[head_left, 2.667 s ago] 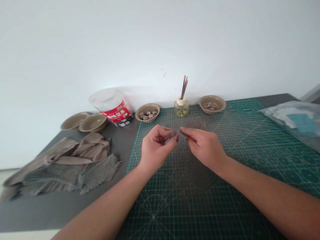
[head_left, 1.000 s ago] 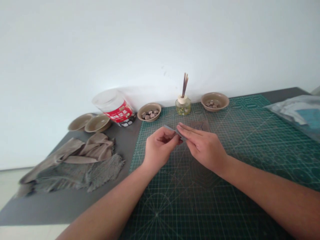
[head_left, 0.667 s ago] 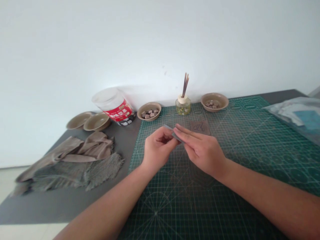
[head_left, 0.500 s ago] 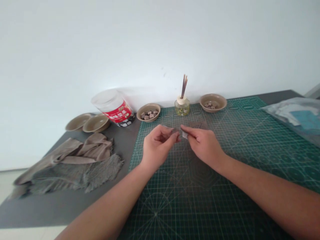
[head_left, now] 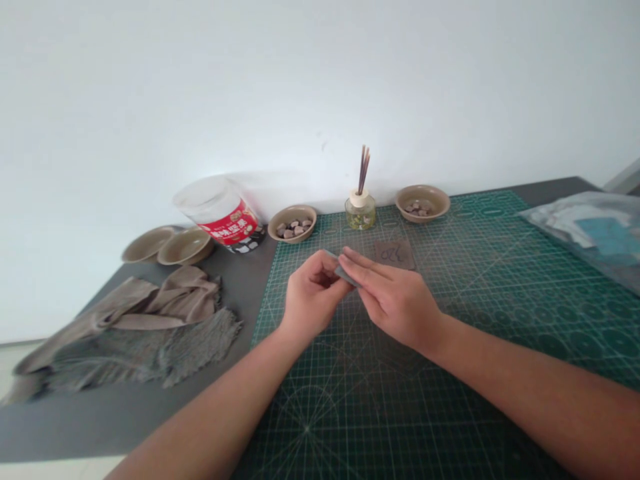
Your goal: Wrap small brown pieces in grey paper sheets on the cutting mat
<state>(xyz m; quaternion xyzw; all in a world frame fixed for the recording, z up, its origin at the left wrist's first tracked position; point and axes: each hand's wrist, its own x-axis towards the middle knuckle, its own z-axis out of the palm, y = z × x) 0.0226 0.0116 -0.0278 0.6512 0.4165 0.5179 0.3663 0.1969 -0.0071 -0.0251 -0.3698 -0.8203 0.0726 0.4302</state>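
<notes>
"Table (head_left: 65, 427), left end: what was recorded?"

"Brownish cloth (head_left: 185, 293), crumpled, with a greyer, fringed part toward the front. Behind it sat paired tan bowls (head_left: 185, 248), close together, their rims overlapping in this view. Just to their right stood a clear tub (head_left: 235, 227) with a red label, near the white wall (head_left: 320, 80)."

"Next along?"

"A stone bowl (head_left: 293, 235), tan, with several stones in it, near the back left corner of the green mat (head_left: 320, 440). Nearer the front, over the mat, was the left hand (head_left: 311, 293), curled, thumb drawn close to the fingers. Its fingertips were partly covered; could not tell what, if anything, they gripped."

"Position of the grey piece (head_left: 349, 277)?"

"Between the two hands, thin and tilted, above the mat. Behind it stood a diffuser bottle (head_left: 361, 215) with dark sticks, then a brown square (head_left: 395, 255) lying flat, bearing dark handwriting."

"Right hand (head_left: 395, 300)?"

"Fingers straight and together, laid over the grey piece, closed on it."

"Remainder?"

"Another tan bowl (head_left: 434, 209), holding a few stones, by the wall. At far right lay a plastic bag (head_left: 595, 230) with white and blue contents."
</notes>
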